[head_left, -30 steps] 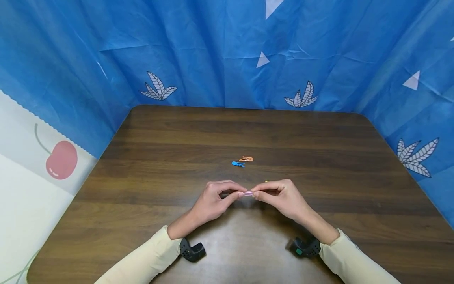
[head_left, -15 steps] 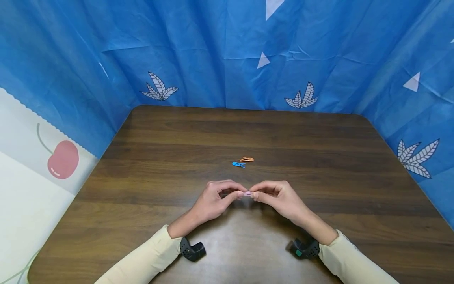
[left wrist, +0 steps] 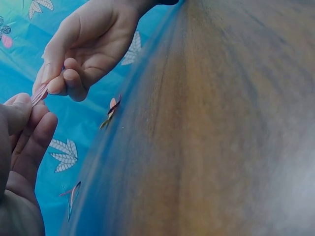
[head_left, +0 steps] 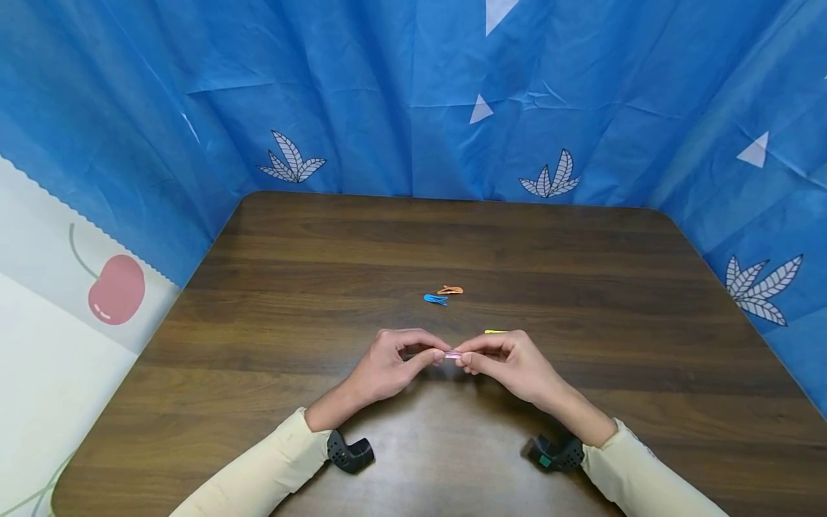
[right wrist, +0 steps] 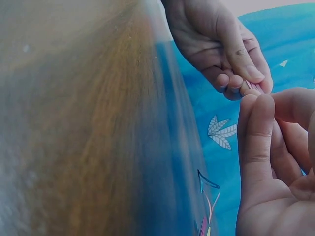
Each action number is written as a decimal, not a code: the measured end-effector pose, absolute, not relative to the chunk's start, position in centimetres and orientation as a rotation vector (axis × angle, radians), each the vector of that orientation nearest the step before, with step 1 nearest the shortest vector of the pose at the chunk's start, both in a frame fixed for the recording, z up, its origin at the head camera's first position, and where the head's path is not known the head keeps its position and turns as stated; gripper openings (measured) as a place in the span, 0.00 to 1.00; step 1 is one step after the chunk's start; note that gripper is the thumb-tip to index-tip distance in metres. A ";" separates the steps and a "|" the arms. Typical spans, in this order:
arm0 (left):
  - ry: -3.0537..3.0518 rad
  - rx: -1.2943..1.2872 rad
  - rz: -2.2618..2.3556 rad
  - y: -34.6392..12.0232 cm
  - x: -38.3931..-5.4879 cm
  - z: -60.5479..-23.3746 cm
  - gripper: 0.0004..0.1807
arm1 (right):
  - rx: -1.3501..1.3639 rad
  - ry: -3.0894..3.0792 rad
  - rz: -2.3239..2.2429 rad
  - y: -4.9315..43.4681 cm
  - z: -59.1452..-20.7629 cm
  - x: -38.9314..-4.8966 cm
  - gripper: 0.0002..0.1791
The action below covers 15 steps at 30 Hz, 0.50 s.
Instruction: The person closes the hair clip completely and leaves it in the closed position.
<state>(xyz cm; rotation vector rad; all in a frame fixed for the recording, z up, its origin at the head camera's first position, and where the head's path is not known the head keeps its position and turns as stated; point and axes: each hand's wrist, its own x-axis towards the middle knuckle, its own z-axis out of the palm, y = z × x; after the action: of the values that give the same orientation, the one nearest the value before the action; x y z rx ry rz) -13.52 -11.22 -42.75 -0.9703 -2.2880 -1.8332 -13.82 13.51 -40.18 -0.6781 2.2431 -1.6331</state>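
Note:
A small pink hair clip (head_left: 453,355) is held above the table between both hands. My left hand (head_left: 386,366) pinches one end between thumb and fingers, and my right hand (head_left: 522,365) pinches the other. In the right wrist view pale stripes show on the pink clip (right wrist: 253,86); fingertips cover both its ends. Beyond the hands, a blue hair clip (head_left: 436,299) lies beside an orange hair clip (head_left: 450,290), their arms spread apart. Part of a yellow clip (head_left: 494,332) shows just behind the right hand, which hides the rest.
The brown wooden table (head_left: 310,251) stretches out around the hands. A blue curtain (head_left: 388,93) hangs at its far edge and right side. White cloth with a cherry print (head_left: 116,289) is at the left.
The right fingers have shifted slightly at the pink clip, and more of its striped side shows. The yellow clip, hidden half a second ago, is partly visible. The left hand stays almost still.

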 end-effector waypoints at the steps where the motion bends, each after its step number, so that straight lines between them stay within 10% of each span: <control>1: -2.291 -0.967 -1.835 -11.2 -13.5 -42.7 0.06 | -0.679 2.242 -1.635 13.5 -40.2 -13.8 0.08; 15: -2.308 -0.951 -1.867 -11.1 -13.5 -42.8 0.06 | -0.681 2.223 -1.651 13.4 -40.2 -13.8 0.07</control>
<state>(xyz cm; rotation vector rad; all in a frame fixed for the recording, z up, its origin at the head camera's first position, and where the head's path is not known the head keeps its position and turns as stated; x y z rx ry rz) -13.46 -11.11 -42.76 -0.9509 -2.3080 -1.8673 -13.83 13.41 -40.25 -0.6811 2.2227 -1.6512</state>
